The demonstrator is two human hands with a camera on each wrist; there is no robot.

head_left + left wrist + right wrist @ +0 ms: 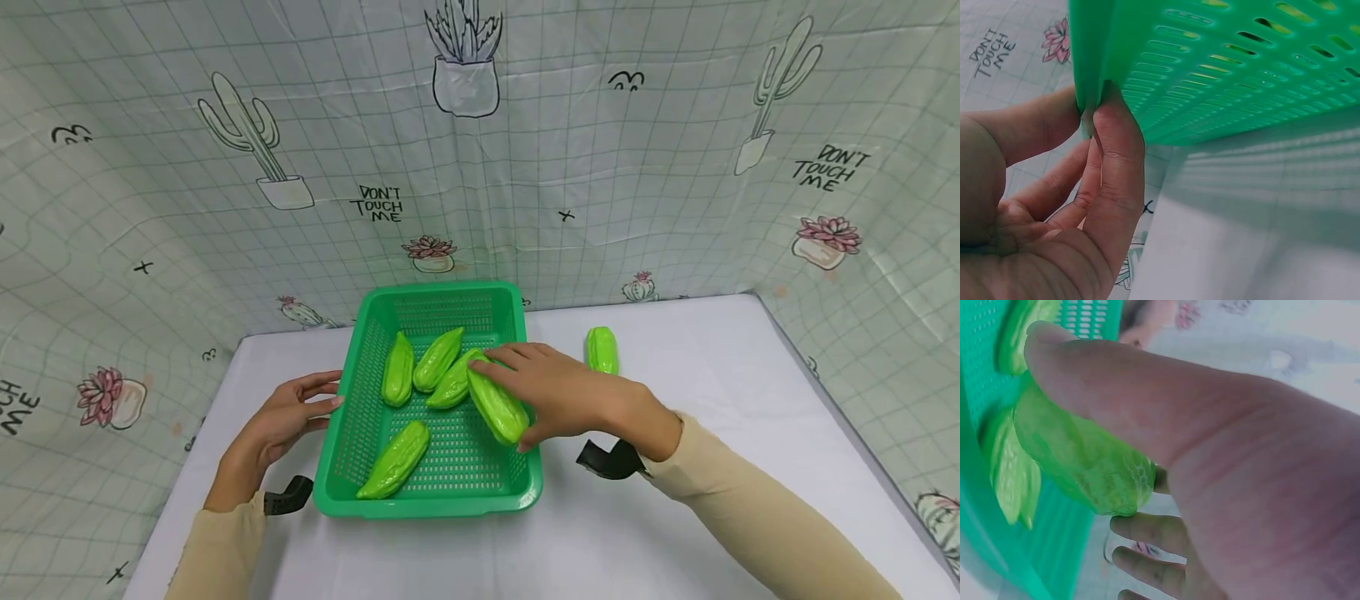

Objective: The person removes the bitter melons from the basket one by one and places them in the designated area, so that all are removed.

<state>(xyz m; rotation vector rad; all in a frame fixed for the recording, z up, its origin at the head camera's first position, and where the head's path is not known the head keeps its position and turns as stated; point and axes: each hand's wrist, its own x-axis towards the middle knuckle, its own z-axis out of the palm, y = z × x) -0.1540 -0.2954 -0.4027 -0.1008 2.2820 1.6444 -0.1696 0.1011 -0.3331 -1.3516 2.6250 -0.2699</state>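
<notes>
My right hand (551, 387) grips a bright green, glossy, ridged bitter gourd (497, 407) over the right side of a green plastic basket (431, 507). In the right wrist view the thumb lies along one side of this bitter gourd (1085, 453), with fingertips at its lower end. Several similar gourds (395, 462) lie inside the basket, one of them partly behind the held gourd. At the basket's left side, my left hand (288, 412) pinches the rim (1090, 62) between thumb and fingers, as the left wrist view shows.
Another green gourd (602, 350) lies on the white tabletop (720, 392), right of the basket and beyond my right forearm. A printed grid cloth (487, 183) with cactus drawings hangs behind the table and along both sides. Black straps (611, 460) hang by the wrists.
</notes>
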